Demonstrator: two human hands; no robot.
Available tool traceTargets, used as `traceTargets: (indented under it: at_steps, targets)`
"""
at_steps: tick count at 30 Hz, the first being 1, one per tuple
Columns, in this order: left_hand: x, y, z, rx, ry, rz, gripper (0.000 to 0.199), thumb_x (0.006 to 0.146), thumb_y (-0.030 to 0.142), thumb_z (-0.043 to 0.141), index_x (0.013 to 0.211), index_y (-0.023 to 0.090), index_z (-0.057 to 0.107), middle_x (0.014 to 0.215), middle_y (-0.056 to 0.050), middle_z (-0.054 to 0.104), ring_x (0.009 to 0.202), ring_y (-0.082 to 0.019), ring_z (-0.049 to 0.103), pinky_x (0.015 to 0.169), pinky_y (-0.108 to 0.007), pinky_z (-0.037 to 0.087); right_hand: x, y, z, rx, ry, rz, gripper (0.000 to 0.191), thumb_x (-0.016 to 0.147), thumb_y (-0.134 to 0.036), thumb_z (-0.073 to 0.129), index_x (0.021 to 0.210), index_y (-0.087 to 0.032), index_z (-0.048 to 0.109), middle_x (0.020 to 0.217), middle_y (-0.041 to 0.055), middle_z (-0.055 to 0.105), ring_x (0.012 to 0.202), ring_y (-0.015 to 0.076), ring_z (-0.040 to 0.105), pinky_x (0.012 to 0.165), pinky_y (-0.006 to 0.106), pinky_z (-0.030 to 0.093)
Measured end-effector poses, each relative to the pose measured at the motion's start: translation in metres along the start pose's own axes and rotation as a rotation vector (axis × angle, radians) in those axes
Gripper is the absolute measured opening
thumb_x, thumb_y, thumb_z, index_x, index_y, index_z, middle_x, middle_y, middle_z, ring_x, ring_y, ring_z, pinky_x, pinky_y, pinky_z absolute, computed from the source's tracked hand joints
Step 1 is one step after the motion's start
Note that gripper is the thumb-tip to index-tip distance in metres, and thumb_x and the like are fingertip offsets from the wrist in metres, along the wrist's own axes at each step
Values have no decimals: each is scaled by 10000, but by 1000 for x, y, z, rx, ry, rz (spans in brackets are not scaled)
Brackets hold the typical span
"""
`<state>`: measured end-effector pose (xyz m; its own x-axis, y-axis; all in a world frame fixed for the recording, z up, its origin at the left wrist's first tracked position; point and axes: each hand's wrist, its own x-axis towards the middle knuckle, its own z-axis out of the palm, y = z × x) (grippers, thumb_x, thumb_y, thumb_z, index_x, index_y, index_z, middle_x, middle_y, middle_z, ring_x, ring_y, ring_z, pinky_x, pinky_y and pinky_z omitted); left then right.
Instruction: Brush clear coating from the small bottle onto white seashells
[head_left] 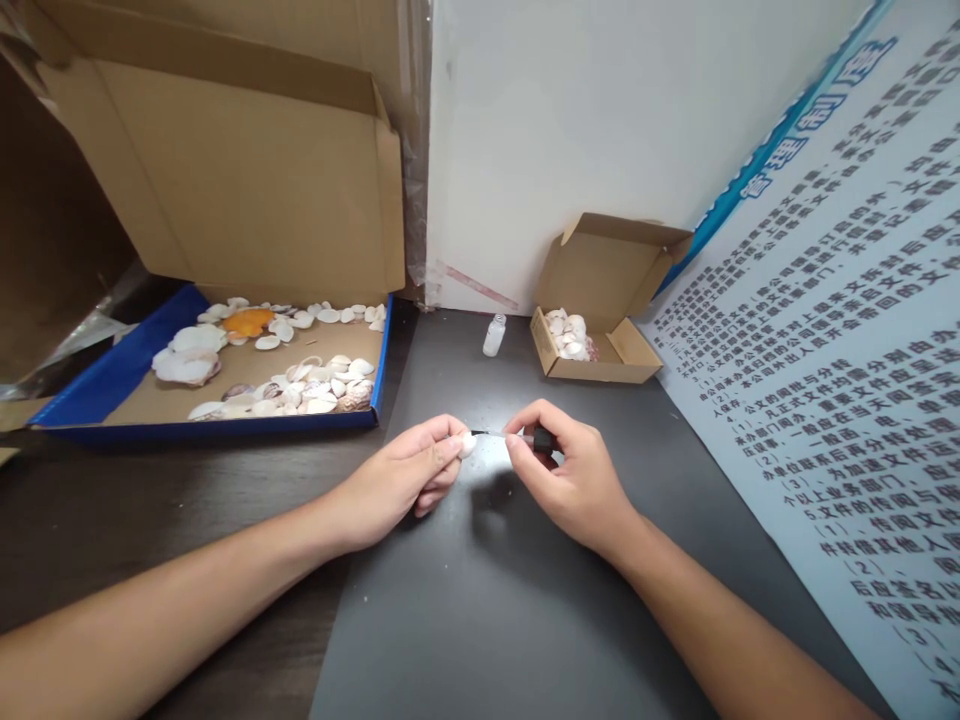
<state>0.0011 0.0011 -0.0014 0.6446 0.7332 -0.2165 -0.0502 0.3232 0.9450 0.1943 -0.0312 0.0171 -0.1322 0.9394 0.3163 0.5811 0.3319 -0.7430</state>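
My left hand (421,462) pinches a small white seashell (468,445) between thumb and fingers above the dark grey mat. My right hand (564,462) grips a small brush by its black cap end. The brush (491,434) has a thin pale stem, and its dark tip is at the shell, seeming to touch it. Beyond the hands a little open bottle (493,338) with whitish contents stands on the mat. Part of the black cap is hidden behind my right fingers.
On the left, a blue-edged cardboard box (225,428) with a raised lid holds many shells and an orange one (249,322). A small brown box (600,372) of shells stands at the back right. A printed board (817,330) leans along the right side.
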Motion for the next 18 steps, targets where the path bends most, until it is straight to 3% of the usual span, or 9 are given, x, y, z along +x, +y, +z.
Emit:
traceTargets:
  at_steps: [14,18]
  targets:
    - [1,7,2,-112,44,-32,90,888,231,467,823,211,409,552,81,465,374,-58,348,391,-178,368,-1,0,0,-29,-79,-16,78,859,-217,543,804,-195,595,598,-43,509,518,100,448,519,211,372]
    - [0,7,2,-106,44,-39,88,889,215,453,809,207,418,572,62,533,353,-58,368,371,-181,381,-1,0,0,-56,-44,32,59,818,-167,560,771,-196,580,575,-53,507,501,94,450,511,204,367]
